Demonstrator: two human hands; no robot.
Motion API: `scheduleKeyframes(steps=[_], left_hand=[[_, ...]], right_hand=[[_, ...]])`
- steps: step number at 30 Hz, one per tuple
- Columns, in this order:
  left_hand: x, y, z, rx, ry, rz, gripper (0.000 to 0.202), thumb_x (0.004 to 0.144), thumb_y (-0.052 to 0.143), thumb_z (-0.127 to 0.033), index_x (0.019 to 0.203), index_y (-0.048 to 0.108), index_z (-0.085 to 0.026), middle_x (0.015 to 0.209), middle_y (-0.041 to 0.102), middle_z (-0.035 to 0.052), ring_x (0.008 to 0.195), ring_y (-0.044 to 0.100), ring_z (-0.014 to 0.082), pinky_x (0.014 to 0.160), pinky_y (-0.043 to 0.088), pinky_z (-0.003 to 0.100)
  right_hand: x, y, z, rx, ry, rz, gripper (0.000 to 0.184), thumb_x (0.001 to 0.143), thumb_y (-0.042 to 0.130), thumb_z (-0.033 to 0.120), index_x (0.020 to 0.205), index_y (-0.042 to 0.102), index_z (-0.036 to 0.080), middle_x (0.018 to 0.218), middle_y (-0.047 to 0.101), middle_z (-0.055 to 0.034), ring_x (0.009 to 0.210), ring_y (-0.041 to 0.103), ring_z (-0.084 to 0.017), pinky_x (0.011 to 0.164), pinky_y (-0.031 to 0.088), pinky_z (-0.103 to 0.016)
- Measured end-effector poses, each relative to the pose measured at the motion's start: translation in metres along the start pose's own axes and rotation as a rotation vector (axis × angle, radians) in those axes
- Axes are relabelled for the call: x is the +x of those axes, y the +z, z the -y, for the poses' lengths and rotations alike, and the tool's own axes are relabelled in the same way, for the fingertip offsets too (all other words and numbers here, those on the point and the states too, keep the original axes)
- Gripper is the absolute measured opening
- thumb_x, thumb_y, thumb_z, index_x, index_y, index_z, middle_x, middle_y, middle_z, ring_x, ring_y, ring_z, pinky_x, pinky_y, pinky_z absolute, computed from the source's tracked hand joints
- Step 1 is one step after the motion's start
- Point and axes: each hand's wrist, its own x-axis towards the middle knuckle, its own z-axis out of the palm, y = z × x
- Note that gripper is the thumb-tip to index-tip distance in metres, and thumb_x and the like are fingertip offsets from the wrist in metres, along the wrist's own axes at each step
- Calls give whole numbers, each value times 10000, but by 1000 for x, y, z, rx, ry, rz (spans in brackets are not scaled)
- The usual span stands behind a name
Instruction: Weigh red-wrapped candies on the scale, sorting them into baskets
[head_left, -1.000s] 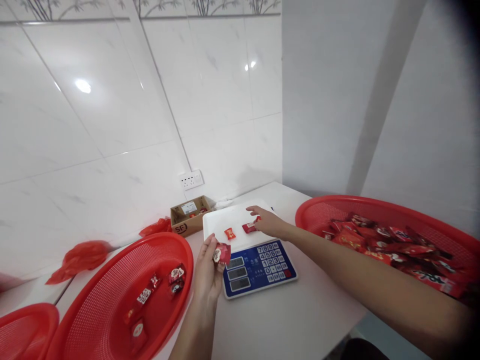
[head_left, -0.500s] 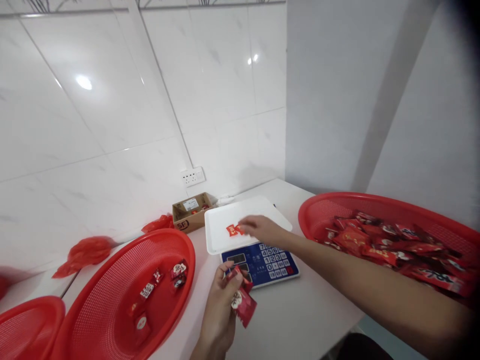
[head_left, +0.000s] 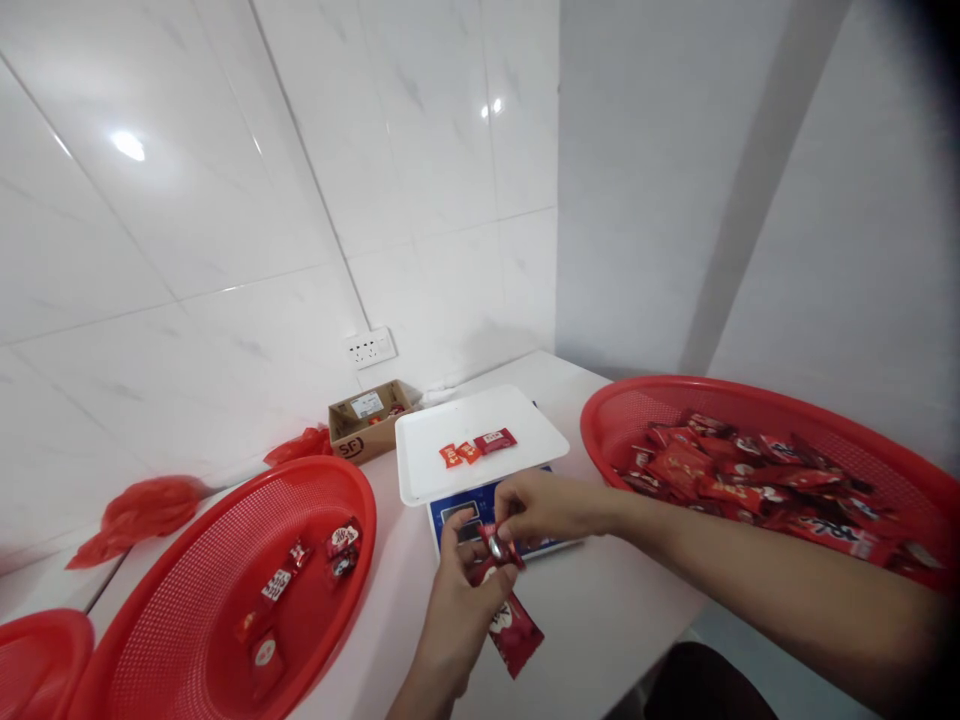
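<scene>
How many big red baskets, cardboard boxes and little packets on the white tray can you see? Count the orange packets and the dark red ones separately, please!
Red baskets: 3
Cardboard box: 1
Orange packets on the tray: 2
Dark red packet on the tray: 1
Total: 7

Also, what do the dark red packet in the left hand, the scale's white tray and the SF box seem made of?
Dark red packet: probably thin plastic film or foil laminate, slightly glossy, with a flat end.
White tray: likely plastic, smooth, with rounded corners and raised rim; coated metal isn't ruled out.
SF box: apparently cardboard, matt brown, with thin walls and dark print.
</scene>
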Motion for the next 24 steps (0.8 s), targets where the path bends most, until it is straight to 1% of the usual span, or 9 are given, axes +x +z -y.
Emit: scheduleKeyframes(steps=[3,5,7,11,14,16,19,21,24], left_hand=[[-2,-10,7,2,9,0,567,610,732,-262,1098,448,-211,618,558,-47,494,475,78,462,320,168],[-2,-16,12,-5,1,-10,511,601,746,-310,1039,506,-197,609,542,-51,439,407,53,425,265,163],[-3,-21,17,-14,-2,-21,482,596,753,-363,996,550,-187,639,545,-39,444,393,43,422,255,160],[-6,-25,21,-60,-19,-37,466,582,750,-442,939,595,-186,683,535,-32,507,453,54,471,336,162],[-8,-25,20,-154,-49,-25,452,536,783,-421,885,613,-189,773,581,2,629,560,121,572,448,240],[-9,-26,22,-211,-44,-3,439,503,810,-377,848,616,-188,785,602,13,664,581,149,609,472,286],[-9,-26,29,-237,-29,41,385,518,806,-346,807,608,-186,736,617,14,636,574,148,606,464,292],[-10,-26,37,-186,19,48,337,552,786,-351,784,610,-183,710,613,14,627,556,141,594,443,267],[-10,-24,50,-63,124,2,300,575,766,-378,744,625,-174,672,587,13,631,521,140,572,417,242]], right_hand=[[15,-19,-12,197,8,-209,67,693,623,201,674,589,147,603,607,12,551,566,-93,570,493,-228],[27,-32,-17,287,26,-375,66,711,625,182,681,585,139,644,632,-12,573,579,-93,607,513,-236],[39,-42,-20,324,46,-481,51,754,590,175,744,596,125,724,661,-49,618,602,-97,651,523,-238],[50,-53,-18,300,43,-571,255,814,516,199,1039,575,92,1021,639,-140,774,630,-133,694,526,-247],[42,-46,-19,233,14,-610,389,771,569,226,1146,543,128,1206,543,-147,855,608,-173,637,524,-258],[28,-31,-23,146,-24,-517,356,755,581,249,1100,586,160,1125,595,-104,820,602,-169,607,512,-253],[0,0,-30,45,-37,-140,293,770,547,291,1024,621,165,818,652,-40,671,591,-129,568,489,-236],[-19,20,-34,118,5,71,280,773,533,301,996,614,153,742,631,-21,656,594,-119,547,483,-215],[-38,37,-37,280,82,101,266,771,521,337,932,592,138,743,608,-22,675,604,-120,513,480,-198]])
